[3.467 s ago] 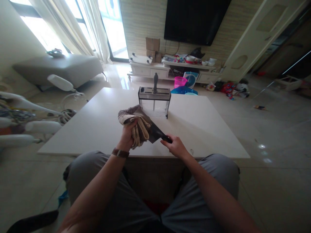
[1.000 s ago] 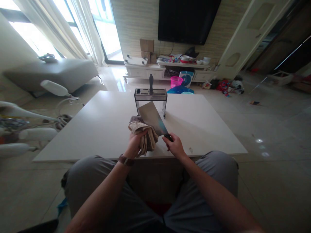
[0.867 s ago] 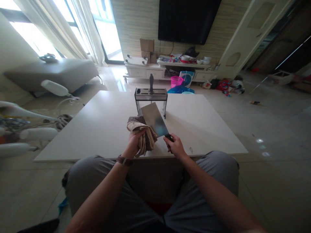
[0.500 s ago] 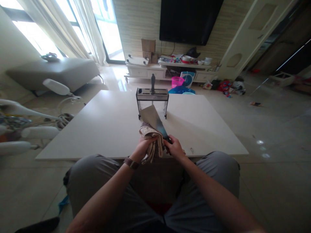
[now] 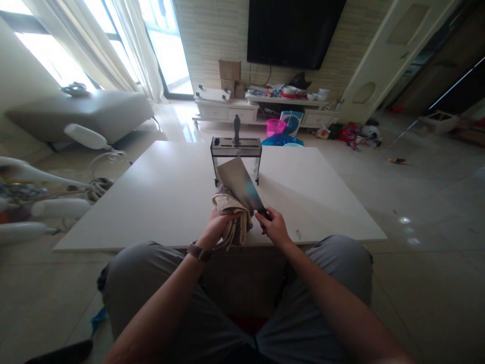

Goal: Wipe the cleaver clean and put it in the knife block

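Observation:
My right hand (image 5: 276,225) is closed round the dark handle of a cleaver (image 5: 239,179), whose broad metal blade points up and to the left. In my left hand (image 5: 217,226) is a bunched beige and brown cloth (image 5: 230,205), lying against the lower side of the blade. Part of the cloth hangs down past my fingers. Just beyond the blade stands a knife block (image 5: 235,147) with a dark frame and clear sides, and one black knife handle (image 5: 237,129) sticks up from its top. The blade hides part of the block's front.
The white table (image 5: 166,202) spreads under my hands, its front edge close to my knees. A small clear item (image 5: 298,234) lies near that edge on the right. Past the table are a pink basket (image 5: 275,127) and a low white cabinet (image 5: 242,115).
The cleaver has shifted slightly up and left, with more of its blade showing above the cloth. My right hand has moved a little to the right and my left hand slightly left.

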Available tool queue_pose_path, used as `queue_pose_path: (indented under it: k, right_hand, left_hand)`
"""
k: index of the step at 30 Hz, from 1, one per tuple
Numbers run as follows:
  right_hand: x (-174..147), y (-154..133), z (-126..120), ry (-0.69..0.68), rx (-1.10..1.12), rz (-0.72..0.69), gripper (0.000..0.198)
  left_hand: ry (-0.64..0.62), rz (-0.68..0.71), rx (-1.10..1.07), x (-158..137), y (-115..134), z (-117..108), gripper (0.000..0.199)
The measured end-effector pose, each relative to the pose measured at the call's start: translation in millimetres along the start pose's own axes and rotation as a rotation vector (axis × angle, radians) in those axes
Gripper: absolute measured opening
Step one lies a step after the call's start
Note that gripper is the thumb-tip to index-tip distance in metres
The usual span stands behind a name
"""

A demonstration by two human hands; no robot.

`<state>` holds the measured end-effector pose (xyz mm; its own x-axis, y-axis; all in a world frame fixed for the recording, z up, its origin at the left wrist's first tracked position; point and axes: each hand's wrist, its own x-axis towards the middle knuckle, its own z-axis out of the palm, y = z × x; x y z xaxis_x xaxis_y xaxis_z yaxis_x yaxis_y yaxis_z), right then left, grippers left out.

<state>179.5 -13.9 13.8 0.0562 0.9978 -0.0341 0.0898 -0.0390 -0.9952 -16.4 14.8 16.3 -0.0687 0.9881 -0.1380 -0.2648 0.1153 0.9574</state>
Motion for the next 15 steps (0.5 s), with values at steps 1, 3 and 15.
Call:
queue_pose_path:
  k: [1,3,15]
  right_hand:
    - [0,1,0,-0.006,0.005,0.006,0.040]
    - [0,4,1,-0.017,0.012,0.014,0.040]
    - [-2,14,8,-0.086,-0.010,0.019,0.041]
  left_hand:
    - [0.009,-0.007,-0.003,0,-1,-1,0.048]
    - [0.005,-0.039,-0.037,0,-4,-1,0.046]
    - [0.017,-0.129,-0.133,-12,-14,12,0.047]
